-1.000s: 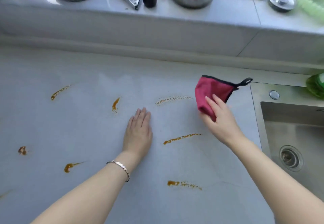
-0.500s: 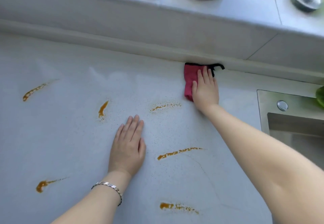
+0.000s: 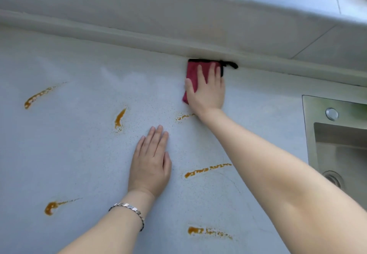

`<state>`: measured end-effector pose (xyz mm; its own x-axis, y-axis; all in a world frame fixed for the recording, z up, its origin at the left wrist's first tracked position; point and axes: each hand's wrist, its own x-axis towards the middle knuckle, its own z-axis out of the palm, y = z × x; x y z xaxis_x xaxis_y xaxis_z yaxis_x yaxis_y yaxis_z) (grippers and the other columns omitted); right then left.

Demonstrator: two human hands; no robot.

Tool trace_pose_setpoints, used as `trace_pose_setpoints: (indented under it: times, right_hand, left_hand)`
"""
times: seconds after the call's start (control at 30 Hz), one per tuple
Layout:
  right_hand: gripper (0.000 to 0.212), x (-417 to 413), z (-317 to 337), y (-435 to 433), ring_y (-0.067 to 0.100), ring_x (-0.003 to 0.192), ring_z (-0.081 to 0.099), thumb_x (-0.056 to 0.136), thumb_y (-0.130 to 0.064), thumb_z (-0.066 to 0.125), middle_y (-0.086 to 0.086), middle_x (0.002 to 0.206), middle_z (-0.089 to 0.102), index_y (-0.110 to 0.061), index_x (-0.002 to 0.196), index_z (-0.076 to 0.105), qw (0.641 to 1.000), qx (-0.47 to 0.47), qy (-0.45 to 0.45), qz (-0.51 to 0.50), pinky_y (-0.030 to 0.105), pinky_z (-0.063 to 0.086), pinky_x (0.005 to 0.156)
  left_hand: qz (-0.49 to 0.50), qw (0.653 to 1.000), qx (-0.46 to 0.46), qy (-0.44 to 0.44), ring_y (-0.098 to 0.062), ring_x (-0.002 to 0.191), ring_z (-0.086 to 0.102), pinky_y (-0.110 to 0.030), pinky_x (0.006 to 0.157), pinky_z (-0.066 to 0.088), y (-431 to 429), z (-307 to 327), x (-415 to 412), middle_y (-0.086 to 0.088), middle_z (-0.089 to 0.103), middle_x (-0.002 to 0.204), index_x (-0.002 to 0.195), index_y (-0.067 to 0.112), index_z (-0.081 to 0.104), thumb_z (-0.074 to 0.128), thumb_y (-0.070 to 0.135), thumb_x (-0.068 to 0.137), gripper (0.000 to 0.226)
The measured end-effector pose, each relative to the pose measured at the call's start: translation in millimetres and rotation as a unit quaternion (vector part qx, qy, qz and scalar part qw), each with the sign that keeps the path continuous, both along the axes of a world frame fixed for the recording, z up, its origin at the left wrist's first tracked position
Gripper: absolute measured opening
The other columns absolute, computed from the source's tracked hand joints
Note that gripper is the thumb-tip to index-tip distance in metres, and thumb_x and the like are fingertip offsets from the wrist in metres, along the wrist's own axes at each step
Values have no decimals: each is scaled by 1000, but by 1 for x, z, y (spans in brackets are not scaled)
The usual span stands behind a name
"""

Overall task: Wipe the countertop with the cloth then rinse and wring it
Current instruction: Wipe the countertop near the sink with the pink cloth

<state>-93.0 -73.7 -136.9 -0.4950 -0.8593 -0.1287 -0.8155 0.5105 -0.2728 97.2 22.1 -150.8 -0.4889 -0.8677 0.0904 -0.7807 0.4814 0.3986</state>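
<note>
Right hand [image 3: 206,92] flat, fingers spread, pressing folded crimson cloth [image 3: 193,75]; nearest orange streak [image 3: 183,117] just beside wrist, left-nearward. Left hand [image 3: 151,166] flat, empty.

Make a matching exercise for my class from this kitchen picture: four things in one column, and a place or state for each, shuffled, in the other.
Things:
1. cloth
2. left hand
3. bracelet
4. sink

Places or states:
A. flat on the countertop, holding nothing
B. at the right edge of the view
C. pressed under the right hand, against the back ledge
D. around the left wrist

Pairs: 1-C, 2-A, 3-D, 4-B
</note>
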Motion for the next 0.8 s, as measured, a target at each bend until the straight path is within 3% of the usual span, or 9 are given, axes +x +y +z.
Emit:
trace_pose_setpoints:
  times: [0.13,0.23,0.3,0.4,0.5,0.57,0.63,0.73,0.8]
  right_hand:
    - [48,14,3,-15,23,144,5,96,-34,31,8,156,11,-22,142,25,984,-15,-19,177,36,3,115]
    - [45,-45,8,13,35,139,24,91,-21,38,19,148,31,-7,134,41,969,-47,-9,244,39,17,114]
    - [47,-109,3,50,45,130,36,85,-16,36,29,137,42,5,124,50,986,-73,32,148,47,27,109]
    - [45,-182,4,100,37,139,21,94,-18,29,22,149,27,-1,135,36,998,-16,31,-49,43,20,114]
    - [44,-161,0,96,36,140,19,94,-15,30,22,150,25,-1,136,35,995,-36,26,-89,40,17,114]
    - [48,-119,-3,101,35,139,24,90,-19,28,20,148,31,-2,134,40,998,-56,6,-15,40,19,113]
    - [48,-87,-7,135,34,136,31,89,-22,29,18,143,39,-4,130,46,991,-54,-14,120,39,25,110]
    - [43,-101,3,179,24,133,30,91,-24,33,14,140,44,-8,128,47,946,-22,-22,322,33,24,106]
    - [44,-136,6,165,27,133,31,88,-16,34,20,140,42,-4,129,46,956,-29,-11,292,32,23,107]
  left_hand:
    - [1,1000,-4,-3,-23,128,33,-29,111,13,-1,0,1,-18,52,133,124,-2,52,36,16,82,49]
    - [-3,1000,-10,-7,-24,128,34,-30,111,14,-1,0,1,-18,52,133,124,-2,53,36,16,82,49]
    - [-3,1000,-11,-10,-24,128,34,-31,111,14,0,1,0,-18,52,133,125,-1,52,35,17,82,49]
    - [-6,1000,-14,-16,-24,127,34,-30,112,12,0,2,0,-19,52,133,125,-2,52,34,18,83,49]
    - [-3,1000,-14,-19,-24,127,33,-27,113,8,0,1,0,-20,51,133,125,-2,51,33,18,83,50]
    - [0,1000,-10,-21,-24,127,33,-26,113,9,0,1,-1,-20,51,133,124,-2,52,33,18,83,50]
    - [1,1000,-9,-22,-24,127,33,-27,113,10,1,2,-2,-21,51,133,124,-2,52,33,18,83,50]
    - [-1,1000,-14,-22,-25,127,33,-27,113,9,1,3,-2,-21,51,133,124,-3,52,32,18,83,50]
    - [1,1000,-18,-19,-25,127,32,-26,113,8,1,3,-2,-21,51,133,124,-3,52,32,18,83,50]
